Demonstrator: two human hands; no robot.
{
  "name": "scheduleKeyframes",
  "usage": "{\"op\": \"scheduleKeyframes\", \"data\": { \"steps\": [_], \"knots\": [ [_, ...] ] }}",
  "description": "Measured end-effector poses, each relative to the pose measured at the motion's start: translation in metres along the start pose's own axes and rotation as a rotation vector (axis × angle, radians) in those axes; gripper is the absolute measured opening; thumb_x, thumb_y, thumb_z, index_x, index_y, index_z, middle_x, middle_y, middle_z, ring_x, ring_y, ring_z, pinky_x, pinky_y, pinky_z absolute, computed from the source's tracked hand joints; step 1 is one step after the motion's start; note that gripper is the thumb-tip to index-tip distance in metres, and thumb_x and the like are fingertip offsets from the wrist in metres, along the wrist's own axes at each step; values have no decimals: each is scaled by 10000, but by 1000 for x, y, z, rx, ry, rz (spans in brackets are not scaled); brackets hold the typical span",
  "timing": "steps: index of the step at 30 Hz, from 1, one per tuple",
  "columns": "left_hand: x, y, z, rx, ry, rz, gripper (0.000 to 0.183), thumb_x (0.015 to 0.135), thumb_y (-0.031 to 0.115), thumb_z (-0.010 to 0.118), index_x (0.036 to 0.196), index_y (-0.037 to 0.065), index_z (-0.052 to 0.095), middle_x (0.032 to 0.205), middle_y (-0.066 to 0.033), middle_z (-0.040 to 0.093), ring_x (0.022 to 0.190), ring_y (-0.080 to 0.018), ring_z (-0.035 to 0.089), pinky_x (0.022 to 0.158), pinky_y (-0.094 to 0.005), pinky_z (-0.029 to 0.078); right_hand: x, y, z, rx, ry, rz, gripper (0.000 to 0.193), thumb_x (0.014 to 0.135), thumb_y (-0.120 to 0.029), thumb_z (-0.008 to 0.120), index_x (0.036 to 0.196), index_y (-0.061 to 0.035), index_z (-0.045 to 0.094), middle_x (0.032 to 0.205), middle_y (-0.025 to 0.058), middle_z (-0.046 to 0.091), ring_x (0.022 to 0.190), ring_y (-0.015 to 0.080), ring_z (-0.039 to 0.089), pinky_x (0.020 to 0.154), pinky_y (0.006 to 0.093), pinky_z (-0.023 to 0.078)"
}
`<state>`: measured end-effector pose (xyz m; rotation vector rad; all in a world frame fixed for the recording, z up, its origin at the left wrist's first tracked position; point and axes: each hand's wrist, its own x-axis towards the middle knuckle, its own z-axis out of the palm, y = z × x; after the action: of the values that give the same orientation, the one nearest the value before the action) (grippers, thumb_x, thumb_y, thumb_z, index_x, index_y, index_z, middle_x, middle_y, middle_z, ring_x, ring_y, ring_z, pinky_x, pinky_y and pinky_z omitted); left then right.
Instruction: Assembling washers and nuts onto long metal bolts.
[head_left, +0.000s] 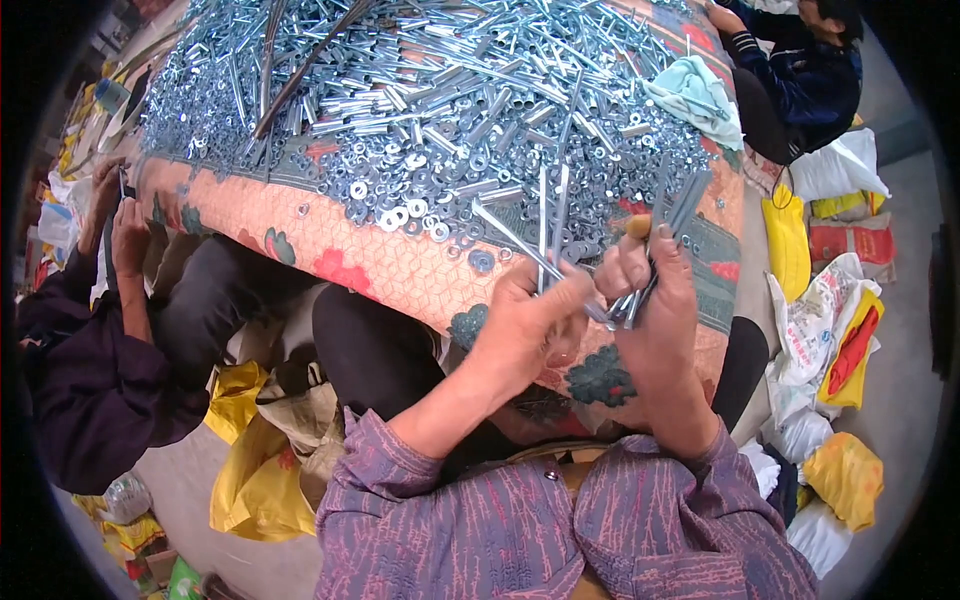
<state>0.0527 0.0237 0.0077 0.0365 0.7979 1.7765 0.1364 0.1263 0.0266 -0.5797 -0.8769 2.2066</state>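
My left hand (pixel 530 325) is closed around a few thin silvery metal rods (pixel 543 215) that fan out above its fingers; their lower ends are hidden. Right beside it, my right hand (pixel 655 290) grips a bundle of similar rods (pixel 688 200), some ends showing below its fingers. An orange-yellow finger cover (pixel 638 227) sits on one of its fingertips. Both hands are close together over the table's near edge. Just beyond them lie loose washers (pixel 415 208) and a large heap of metal tubes and rods (pixel 450 80).
A flowered cloth (pixel 240 205) covers the table. A pale green rag (pixel 695 95) lies at its right side. One person (pixel 110 350) works at the left, another (pixel 800 80) sits at the far right. Yellow bags (pixel 255 490) and white sacks (pixel 815 320) lie on the floor.
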Motion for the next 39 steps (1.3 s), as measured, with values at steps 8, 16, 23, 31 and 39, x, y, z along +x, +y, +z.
{"op": "scheduleKeyframes", "data": {
  "steps": [8,16,23,31,39],
  "knots": [
    [30,55,-19,1029,216,594,218,883,248,638,854,56,538,716,-75,602,665,-224,639,541,-344,470,-11,-11,-13,-360,-14,129,326,996,-220,475,1246,-13,499,610,-14,473,396,35,351,376,194,268],
    [56,56,-35,1846,311,851,243,798,218,696,821,55,517,732,-155,616,684,-367,623,555,-456,456,-13,-13,-21,-502,-176,157,328,995,-209,486,1283,-54,488,605,-2,515,397,30,365,372,173,283],
    [38,72,-26,529,184,364,135,877,152,646,876,35,579,619,-11,583,418,-61,461,369,-198,309,-22,-7,-16,-780,-210,169,328,986,-143,478,1301,-54,470,581,13,541,402,24,383,379,170,283],
    [24,46,-23,234,69,170,150,876,163,653,882,41,567,621,-40,584,372,-46,392,330,-190,253,-18,-7,-13,-776,-235,217,375,953,-94,507,1323,-45,466,581,-13,555,412,25,399,392,178,294],
    [19,29,-17,243,27,171,117,881,127,646,885,48,559,622,-44,596,353,-41,387,322,-174,240,-19,-12,-11,-651,-190,221,227,971,-154,511,1165,-44,549,692,16,597,453,28,435,403,180,320]
  ]
}}
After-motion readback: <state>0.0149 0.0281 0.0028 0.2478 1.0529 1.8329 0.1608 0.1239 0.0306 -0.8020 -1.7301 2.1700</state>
